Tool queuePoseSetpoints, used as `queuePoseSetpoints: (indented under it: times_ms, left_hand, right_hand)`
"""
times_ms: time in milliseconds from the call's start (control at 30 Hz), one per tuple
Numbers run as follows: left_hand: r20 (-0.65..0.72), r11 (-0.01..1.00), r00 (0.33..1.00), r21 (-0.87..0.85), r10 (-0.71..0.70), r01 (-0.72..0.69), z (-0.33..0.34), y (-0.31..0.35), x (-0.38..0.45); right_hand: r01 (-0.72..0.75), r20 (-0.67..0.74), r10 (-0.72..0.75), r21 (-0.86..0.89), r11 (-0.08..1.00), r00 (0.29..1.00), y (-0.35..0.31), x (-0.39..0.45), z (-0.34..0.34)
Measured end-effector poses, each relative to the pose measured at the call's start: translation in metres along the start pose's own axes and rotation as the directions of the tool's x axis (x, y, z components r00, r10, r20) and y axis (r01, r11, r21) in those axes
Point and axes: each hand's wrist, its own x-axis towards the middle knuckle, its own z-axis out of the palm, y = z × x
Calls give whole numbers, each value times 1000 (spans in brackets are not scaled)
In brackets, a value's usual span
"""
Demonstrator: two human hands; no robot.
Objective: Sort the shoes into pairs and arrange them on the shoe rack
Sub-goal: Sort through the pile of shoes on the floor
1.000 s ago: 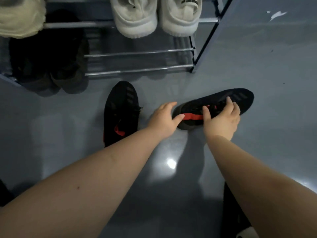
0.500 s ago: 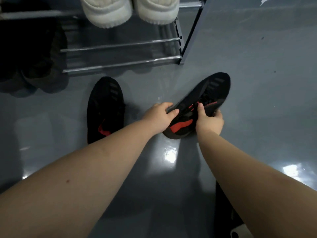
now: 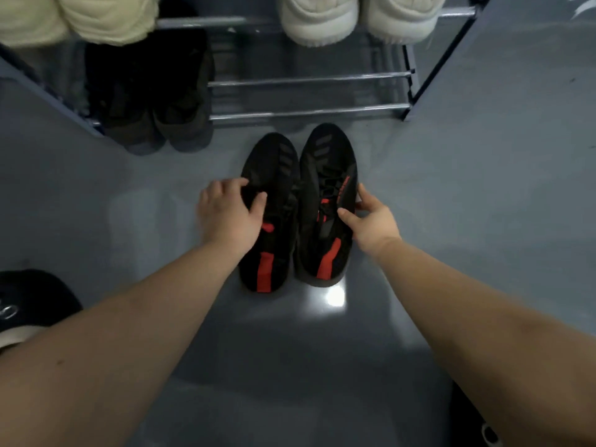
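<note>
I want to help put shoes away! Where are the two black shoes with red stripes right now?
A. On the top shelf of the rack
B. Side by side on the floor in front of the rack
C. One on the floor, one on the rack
B: the left black shoe and right black shoe lie side by side on the grey floor, toes toward the shoe rack, with a hand on each.

No text could be read. Red lettering ran along the collar of the right black shoe (image 3: 325, 201) but was too blurred to make out; a white mark on a black item (image 3: 29, 301) at lower left was likewise unclear.
</note>
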Motion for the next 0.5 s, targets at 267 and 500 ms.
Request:
queuePoseSetpoints:
  times_ms: [267,500]
  left_hand:
    - [320,855,920,-388,-225,344,15,-29,-49]
    - [437,761,872,-482,-222,435,5,-33,-69]
  right_hand:
    - [-86,-31,81,-219,972,996,0,-30,5]
    - [-172,-12,172,3,985,985,13,-66,27]
